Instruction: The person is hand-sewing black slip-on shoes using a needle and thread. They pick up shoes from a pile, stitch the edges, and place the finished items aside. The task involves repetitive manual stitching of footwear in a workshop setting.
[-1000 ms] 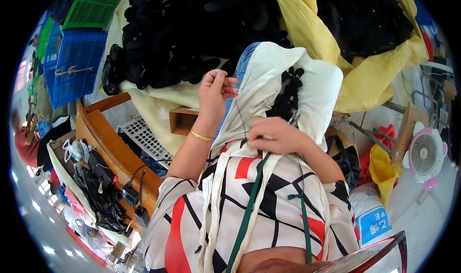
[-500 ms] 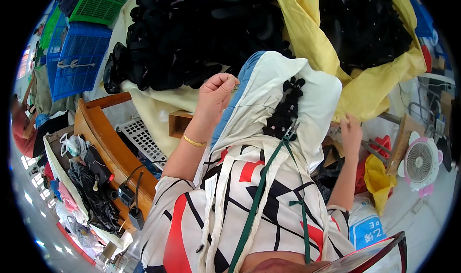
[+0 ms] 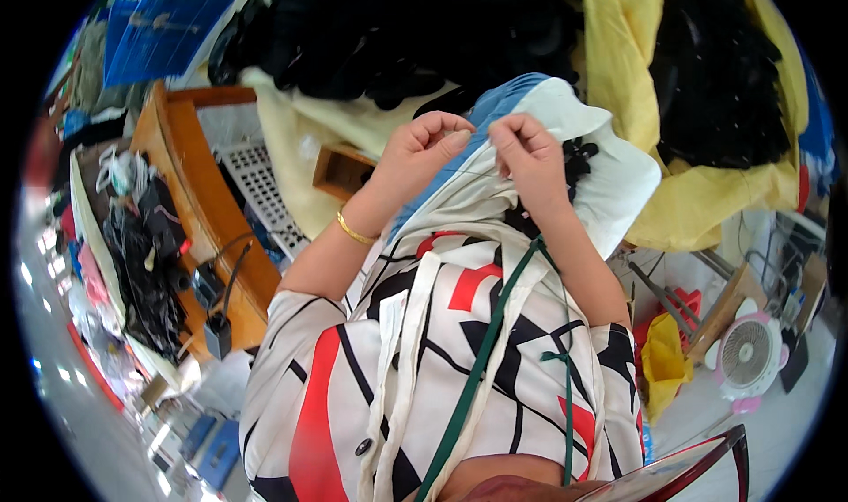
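Both left hand (image 3: 424,153) and right hand (image 3: 534,159) are closed in pinches, contents unclear. On white lap cloth (image 3: 623,193), a lumpy black fabric bundle (image 3: 579,160) is partly blocked by the right hand; beyond, black fabric pieces (image 3: 397,38) are heaped. Since earlier, the right hand has been brought inward.

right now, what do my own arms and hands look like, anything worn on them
Your left hand and right hand are ungloved. A gold bracelet circles the left wrist. The short left sleeve and right sleeve are white with black markings.
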{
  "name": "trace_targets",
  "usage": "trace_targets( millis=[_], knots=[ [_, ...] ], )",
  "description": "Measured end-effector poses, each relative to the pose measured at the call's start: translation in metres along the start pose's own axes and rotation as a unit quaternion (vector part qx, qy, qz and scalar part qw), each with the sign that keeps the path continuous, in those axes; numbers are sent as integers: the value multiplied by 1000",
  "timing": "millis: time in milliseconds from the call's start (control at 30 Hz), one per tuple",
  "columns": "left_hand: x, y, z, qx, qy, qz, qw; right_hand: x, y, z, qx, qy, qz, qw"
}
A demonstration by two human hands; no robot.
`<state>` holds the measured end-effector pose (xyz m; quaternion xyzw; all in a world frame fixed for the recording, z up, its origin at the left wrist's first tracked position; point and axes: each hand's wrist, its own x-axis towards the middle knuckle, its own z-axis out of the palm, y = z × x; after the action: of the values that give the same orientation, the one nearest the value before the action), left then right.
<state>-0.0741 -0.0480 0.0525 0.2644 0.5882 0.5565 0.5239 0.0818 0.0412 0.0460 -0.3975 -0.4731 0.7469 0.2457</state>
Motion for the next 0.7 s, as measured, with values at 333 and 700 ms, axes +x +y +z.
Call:
trace_targets(
  millis=[333, 700],
  knots=[
    [-58, 34, -145, 266, 294, 128, 909, 37, 64, 46, -306, 10, -228, 924],
    [-77, 47, -224, 406, 498, 219, 734, 19, -28, 77, -397, -30, -504, 767]
  ],
)
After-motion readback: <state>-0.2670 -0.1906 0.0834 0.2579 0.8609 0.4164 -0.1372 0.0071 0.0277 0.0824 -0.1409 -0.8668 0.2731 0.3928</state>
